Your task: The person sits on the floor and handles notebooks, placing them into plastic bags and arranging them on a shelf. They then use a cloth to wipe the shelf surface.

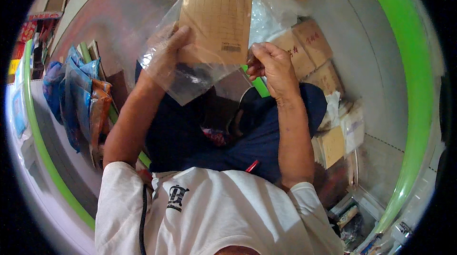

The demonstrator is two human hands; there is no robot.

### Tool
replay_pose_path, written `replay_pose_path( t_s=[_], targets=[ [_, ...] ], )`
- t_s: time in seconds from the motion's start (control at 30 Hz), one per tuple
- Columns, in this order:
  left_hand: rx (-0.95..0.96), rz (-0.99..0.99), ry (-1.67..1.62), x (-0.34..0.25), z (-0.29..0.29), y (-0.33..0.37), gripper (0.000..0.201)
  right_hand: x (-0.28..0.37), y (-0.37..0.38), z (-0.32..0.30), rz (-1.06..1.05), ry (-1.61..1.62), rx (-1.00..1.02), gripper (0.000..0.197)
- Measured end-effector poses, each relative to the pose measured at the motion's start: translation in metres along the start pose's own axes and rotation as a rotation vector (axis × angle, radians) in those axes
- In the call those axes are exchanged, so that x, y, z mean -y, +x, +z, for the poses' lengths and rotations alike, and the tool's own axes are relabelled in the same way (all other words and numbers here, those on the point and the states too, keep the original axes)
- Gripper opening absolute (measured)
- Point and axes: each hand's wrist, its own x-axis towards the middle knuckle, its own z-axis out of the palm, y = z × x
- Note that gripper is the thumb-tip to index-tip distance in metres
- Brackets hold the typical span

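Observation:
A brown kraft-paper booklet [216, 19], printed with lines and a barcode, is held up at the top middle, slightly tilted. A clear plastic bag [195, 83] surrounds it and hangs below its lower edge. My left hand [173, 43] grips the booklet's left side, thumb over its front; plastic overlaps this hand and wrist. At the booklet's lower right corner, my right hand [275, 67] is closed, thumb and forefinger pinched at the bag's edge. Its other fingers curl inward, and their tips are partly hidden.
Brown paper packets [309, 40] with red printing lie to the right, near more clear plastic [266, 12]. Blue and orange plastic packages [81, 95] stand at the left. Green-edged panels [412, 64] curve along both sides. A red pen [252, 165] rests at my lap.

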Motion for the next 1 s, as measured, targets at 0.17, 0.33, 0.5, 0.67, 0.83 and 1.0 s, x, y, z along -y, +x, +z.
replay_pose_path(
  t_s=[0.17, 0.33, 0.5, 0.67, 0.83, 1.0],
  targets=[
    [-0.050, 0.046, -0.006, 0.018, 0.001, 0.001, 0.029, 0.003, 0.000, -0.004, 0.044, -0.038, -0.085, 0.021],
    [0.001, 0.069, 0.376, 0.000, -0.003, -0.021, 0.023, -0.016, 0.016, -0.036, -0.265, -0.337, -0.461, 0.029],
    [0.283, 0.205, 0.722, 0.004, -0.021, -0.034, 0.016, 0.055, 0.006, -0.031, -0.944, -1.019, -0.760, 0.034],
    [0.398, 0.244, 0.614, 0.011, -0.019, -0.040, 0.011, 0.075, 0.021, -0.019, -1.006, -1.096, -0.295, 0.026],
    [0.456, 0.206, 0.858, -0.007, -0.016, -0.038, 0.011, 0.065, 0.023, -0.019, -0.704, -0.731, -0.078, 0.015],
    [0.403, 0.202, 0.810, -0.003, -0.014, -0.036, 0.017, 0.056, 0.023, -0.012, -0.673, -0.637, -0.227, 0.013]
  ],
)
